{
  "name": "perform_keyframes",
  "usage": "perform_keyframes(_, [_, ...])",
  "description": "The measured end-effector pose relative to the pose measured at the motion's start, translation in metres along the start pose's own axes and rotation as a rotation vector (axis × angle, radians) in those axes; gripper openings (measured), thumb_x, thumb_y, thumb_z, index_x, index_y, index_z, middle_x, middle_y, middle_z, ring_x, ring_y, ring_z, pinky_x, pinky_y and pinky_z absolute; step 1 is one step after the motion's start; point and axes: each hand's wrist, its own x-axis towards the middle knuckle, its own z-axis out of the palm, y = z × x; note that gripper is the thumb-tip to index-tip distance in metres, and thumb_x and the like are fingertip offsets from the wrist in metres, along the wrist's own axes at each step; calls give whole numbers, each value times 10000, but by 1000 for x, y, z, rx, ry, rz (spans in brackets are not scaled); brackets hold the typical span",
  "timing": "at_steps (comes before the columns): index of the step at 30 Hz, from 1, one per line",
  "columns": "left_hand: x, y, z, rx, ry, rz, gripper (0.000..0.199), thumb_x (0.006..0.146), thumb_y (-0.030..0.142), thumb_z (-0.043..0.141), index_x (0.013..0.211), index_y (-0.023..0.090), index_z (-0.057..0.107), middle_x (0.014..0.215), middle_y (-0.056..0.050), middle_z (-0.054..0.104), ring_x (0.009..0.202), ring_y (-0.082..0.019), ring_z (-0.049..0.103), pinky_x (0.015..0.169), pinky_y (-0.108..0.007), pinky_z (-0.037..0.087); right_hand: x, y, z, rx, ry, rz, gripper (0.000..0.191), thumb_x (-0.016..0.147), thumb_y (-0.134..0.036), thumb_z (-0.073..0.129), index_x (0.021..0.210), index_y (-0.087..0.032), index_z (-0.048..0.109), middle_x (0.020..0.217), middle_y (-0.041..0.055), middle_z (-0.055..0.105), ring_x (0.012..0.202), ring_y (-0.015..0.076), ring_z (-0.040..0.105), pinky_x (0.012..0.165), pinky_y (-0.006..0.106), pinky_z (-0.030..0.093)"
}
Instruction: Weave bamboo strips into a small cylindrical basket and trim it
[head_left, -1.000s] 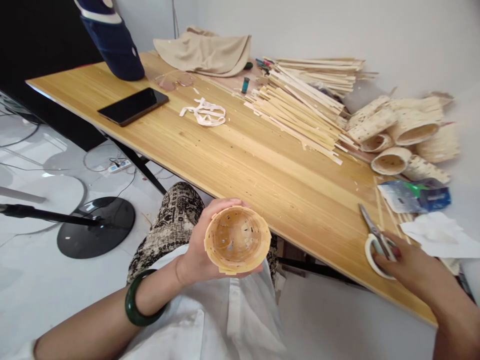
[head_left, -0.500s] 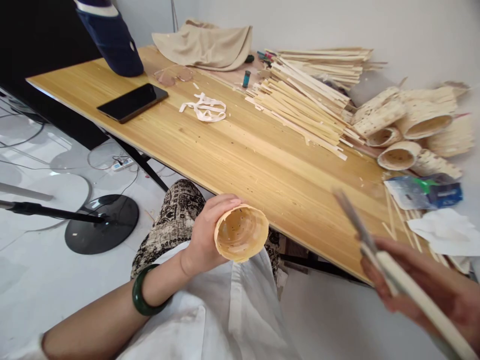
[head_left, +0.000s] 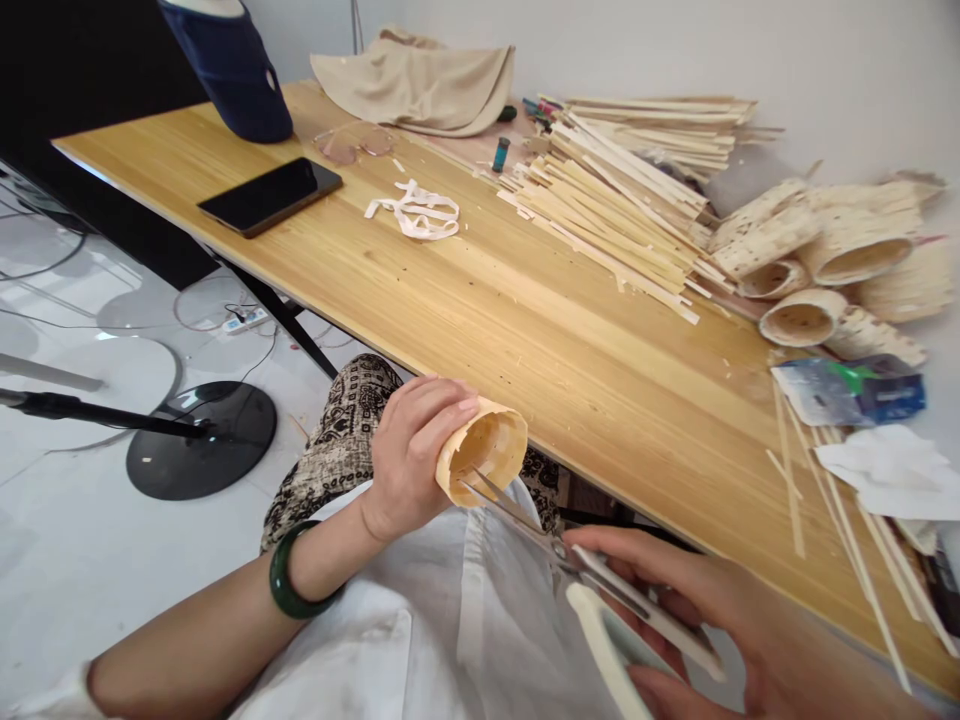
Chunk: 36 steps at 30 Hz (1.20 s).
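My left hand (head_left: 411,455) is wrapped round a pale birch-bark tube (head_left: 504,440), its open end facing up and towards my right. A pair of scissors (head_left: 555,548) with cream handles is in my right hand (head_left: 675,610), fingers at the handle loops. The scissor blades are spread a little, and their tips are at the near rim of the tube. How deep the tips reach inside is hard to tell. Both hands are just off the table's front edge, above my lap.
On the wooden table (head_left: 420,300) lie a phone (head_left: 271,196), white ribbon (head_left: 420,210), glasses (head_left: 354,143) and a thread spool (head_left: 501,154). Piled wooden strips (head_left: 615,210), several bark tubes (head_left: 801,318), a plastic packet (head_left: 851,388) and white tissue (head_left: 889,465) are towards the right.
My right hand has brought the scissors from the right side to the tube's rim, and the blades have opened. My left hand has tilted the tube slightly, still gripping it.
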Motion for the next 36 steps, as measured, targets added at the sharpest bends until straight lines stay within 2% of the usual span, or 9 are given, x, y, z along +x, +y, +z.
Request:
perform_keyframes(8, [-4, 3, 2, 80, -21, 14, 407, 956, 272, 610, 1346, 295, 499, 1155, -83, 713, 1096, -246, 698, 1011, -513, 550, 24, -24, 10, 14, -49, 35, 431, 772, -277, 668, 1202, -286, 692, 902, 12, 796, 626, 160, 730, 547, 223, 601])
perform_keyframes(15, [-5, 5, 2, 56, -54, 36, 415, 937, 205, 627, 1329, 288, 519, 1150, -78, 721, 1115, -245, 694, 1033, -513, 537, 42, -38, 3, -105, -115, -69, 198, 804, -178, 643, 958, -271, 726, 705, -40, 741, 567, 139, 674, 574, 219, 570])
perform_keyframes(20, [-6, 2, 1, -1, -71, 14, 548, 896, 272, 703, 1399, 227, 488, 1170, -118, 693, 1126, -265, 674, 1064, -514, 505, 38, -36, -4, -178, -46, -148, 272, 836, -175, 626, 1038, -309, 747, 858, -32, 807, 582, 145, 707, 597, 233, 603])
perform_keyframes(23, [-7, -2, -1, -55, -66, -113, 719, 807, 398, 804, 1418, 215, 472, 1207, -133, 667, 1147, -290, 641, 1045, -516, 512, 16, -9, -10, -220, 108, -173, 389, 830, -274, 658, 1207, -342, 726, 1126, 5, 805, 856, 221, 794, 744, 281, 656])
perform_keyframes(26, [-9, -2, -3, -139, -43, -263, 801, 742, 389, 867, 1420, 233, 471, 1248, -129, 648, 1179, -296, 618, 1022, -490, 520, -12, 40, -28, -251, 285, 21, 403, 869, -481, 636, 1252, -382, 710, 1245, -17, 766, 1100, 282, 754, 855, 318, 655])
perform_keyframes(29, [-8, 1, -4, -262, -17, -298, 876, 676, 364, 922, 1420, 238, 478, 1257, -121, 628, 1156, -291, 628, 998, -478, 533, -25, 96, -53, -318, 529, 289, 511, 849, -633, 569, 1236, -342, 730, 1252, 19, 761, 1098, 359, 741, 885, 428, 644])
perform_keyframes(31, [-5, 5, -3, -354, -6, -283, 929, 625, 345, 954, 1418, 221, 487, 1232, -118, 625, 1131, -285, 636, 976, -458, 546, -20, 129, -67, -352, 687, 424, 646, 783, -726, 524, 1210, -295, 748, 1106, 76, 799, 967, 415, 756, 734, 492, 646])
perform_keyframes(34, [0, 10, 1, -458, 0, -260, 956, 585, 326, 978, 1408, 211, 505, 1200, -113, 635, 1127, -287, 632, 986, -457, 542, -2, 170, -78, -437, 659, 590, 691, 764, -717, 509, 1217, -250, 742, 1042, 142, 791, 922, 449, 737, 697, 531, 598])
perform_keyframes(36, [2, 13, 3, -511, -7, -271, 959, 587, 368, 977, 1411, 242, 504, 1205, -107, 634, 1132, -302, 630, 999, -495, 534, 8, 190, -80, -538, 629, 575, 710, 801, -676, 455, 1263, -205, 716, 1120, 194, 761, 1035, 475, 701, 793, 570, 569])
